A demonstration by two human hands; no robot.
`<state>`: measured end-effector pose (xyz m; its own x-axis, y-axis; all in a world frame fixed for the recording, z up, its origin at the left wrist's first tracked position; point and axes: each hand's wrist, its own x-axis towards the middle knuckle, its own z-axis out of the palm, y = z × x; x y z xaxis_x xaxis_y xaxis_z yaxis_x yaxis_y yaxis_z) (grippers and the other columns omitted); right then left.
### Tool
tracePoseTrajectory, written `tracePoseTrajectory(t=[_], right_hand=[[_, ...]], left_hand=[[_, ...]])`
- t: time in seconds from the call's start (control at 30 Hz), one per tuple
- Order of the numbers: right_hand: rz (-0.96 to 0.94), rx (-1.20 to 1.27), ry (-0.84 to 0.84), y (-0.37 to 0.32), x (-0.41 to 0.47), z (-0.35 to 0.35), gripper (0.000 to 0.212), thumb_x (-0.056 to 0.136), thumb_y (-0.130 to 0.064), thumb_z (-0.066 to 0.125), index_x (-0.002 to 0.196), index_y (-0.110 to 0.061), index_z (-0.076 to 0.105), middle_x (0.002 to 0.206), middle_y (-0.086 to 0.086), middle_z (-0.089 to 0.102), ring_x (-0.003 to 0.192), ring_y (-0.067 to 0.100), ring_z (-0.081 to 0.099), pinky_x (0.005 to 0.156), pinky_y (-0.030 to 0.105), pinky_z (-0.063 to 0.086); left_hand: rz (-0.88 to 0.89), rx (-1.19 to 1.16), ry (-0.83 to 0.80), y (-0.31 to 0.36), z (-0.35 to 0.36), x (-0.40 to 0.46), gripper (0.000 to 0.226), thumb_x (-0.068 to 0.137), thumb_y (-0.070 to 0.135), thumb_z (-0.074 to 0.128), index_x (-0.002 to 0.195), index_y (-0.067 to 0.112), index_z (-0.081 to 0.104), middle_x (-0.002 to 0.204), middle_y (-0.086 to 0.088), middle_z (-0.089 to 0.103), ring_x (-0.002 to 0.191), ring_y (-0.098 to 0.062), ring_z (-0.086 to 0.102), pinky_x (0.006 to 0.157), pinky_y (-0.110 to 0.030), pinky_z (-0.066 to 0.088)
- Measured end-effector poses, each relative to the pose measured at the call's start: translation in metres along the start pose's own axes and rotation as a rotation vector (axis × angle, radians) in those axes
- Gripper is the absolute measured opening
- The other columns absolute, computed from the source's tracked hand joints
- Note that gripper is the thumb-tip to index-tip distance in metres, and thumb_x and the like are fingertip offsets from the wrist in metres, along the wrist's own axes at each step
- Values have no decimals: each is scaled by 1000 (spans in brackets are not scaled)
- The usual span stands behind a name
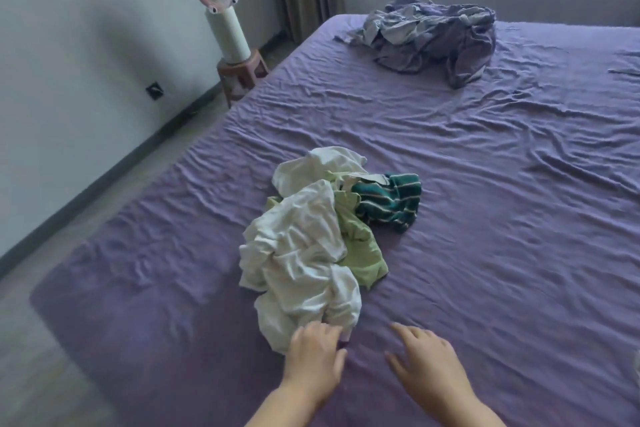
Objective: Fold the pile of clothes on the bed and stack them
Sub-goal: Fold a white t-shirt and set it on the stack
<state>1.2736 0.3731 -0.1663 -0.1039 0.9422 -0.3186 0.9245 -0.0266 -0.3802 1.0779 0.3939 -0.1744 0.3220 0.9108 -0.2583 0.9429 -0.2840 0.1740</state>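
Observation:
A crumpled pile of clothes lies in the middle of the purple bed (485, 184). It holds a large white garment (301, 253), a light green garment (360, 246) under it, and a dark green striped piece (389, 201) at the far right. My left hand (317, 354) reaches the near edge of the white garment, fingers on the cloth; whether they grip it is unclear. My right hand (426, 364) hovers just right of the pile, fingers spread, holding nothing.
A heap of crumpled purple-grey bedding (433, 35) lies at the far end of the bed. A pink and white fan (221, 7) stands on a small brown stool (242, 71) by the left wall. The floor runs along the bed's left side.

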Motion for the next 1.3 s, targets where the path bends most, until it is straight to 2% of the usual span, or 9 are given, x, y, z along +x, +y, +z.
tracePoseTrajectory(t=[0.07, 0.2, 0.37, 0.57, 0.67, 0.77, 0.83, 1.1, 1.3], right_hand=[[-41, -24, -44, -31, 16, 6, 53, 84, -49, 46, 134, -29, 44, 128, -9, 55, 119, 17, 52, 95, 34, 39], [-101, -13, 4, -78, 50, 18, 50, 91, -47, 43, 137, -29, 36, 136, -9, 46, 124, 17, 43, 96, 32, 36], [-40, 32, 28, -104, 95, 35, 57, 91, -43, 47, 142, -25, 30, 145, -1, 31, 129, 22, 35, 96, 32, 39], [7, 65, 35, -112, 125, 57, 60, 93, -47, 45, 145, -30, 21, 156, 2, 10, 142, 22, 11, 111, 29, 23], [-8, 73, 36, -113, 127, 62, 61, 92, -48, 46, 145, -31, 21, 156, 1, 9, 143, 21, 8, 114, 30, 16], [0, 93, 18, -110, 121, 57, 61, 93, -46, 46, 146, -30, 19, 156, -1, 7, 143, 17, 7, 113, 26, 17], [0, 94, 12, -109, 113, 44, 60, 94, -44, 46, 146, -30, 19, 156, -1, 6, 143, 15, 9, 110, 24, 21], [-140, 296, 278, -130, 89, -64, 52, 89, -36, 59, 137, -23, 43, 146, -4, 33, 132, 15, 38, 102, 24, 37], [-233, 561, 467, -166, 35, -164, 75, 72, -79, 47, 134, -39, 37, 132, -10, 50, 103, 0, 58, 85, 31, 52]], left_hand=[[-62, -41, 54, -31, -13, -3, 25, 67, 45, 55, 81, 29, 68, 78, 15, 62, 76, -8, 64, 63, -21, 52], [-241, -108, 62, -86, -28, 14, 43, 94, 37, 45, 136, 28, 43, 141, 6, 38, 133, -13, 32, 104, -25, 33], [-366, -263, 209, -140, -47, 53, 57, 95, 32, 48, 147, 24, 25, 157, -9, 9, 143, -23, 16, 112, -29, 22], [-291, -402, 166, -179, -64, 119, 81, 92, 44, 53, 151, 19, 3, 159, -4, -1, 146, -22, 2, 116, -31, 8], [-337, -518, -16, -188, -67, 144, 87, 86, 50, 58, 151, 15, 11, 155, -11, 21, 144, -27, 13, 116, -36, 19], [-391, -437, 12, -191, -68, 145, 46, 79, 45, 66, 112, 15, 56, 117, -13, 59, 119, -29, 48, 90, -33, 43], [-361, -436, 114, -186, -77, 134, 25, 77, 38, 69, 87, 17, 59, 98, -8, 65, 101, -26, 57, 76, -30, 43], [-138, -770, 122, -114, -186, 94, 4, 78, 18, 66, 79, 20, 63, 76, 8, 62, 79, -15, 58, 66, -17, 40], [-267, -1357, 24, -37, -288, 71, 52, 59, 32, 71, 102, 6, 61, 101, -22, 68, 91, -35, 67, 82, -55, 54]])
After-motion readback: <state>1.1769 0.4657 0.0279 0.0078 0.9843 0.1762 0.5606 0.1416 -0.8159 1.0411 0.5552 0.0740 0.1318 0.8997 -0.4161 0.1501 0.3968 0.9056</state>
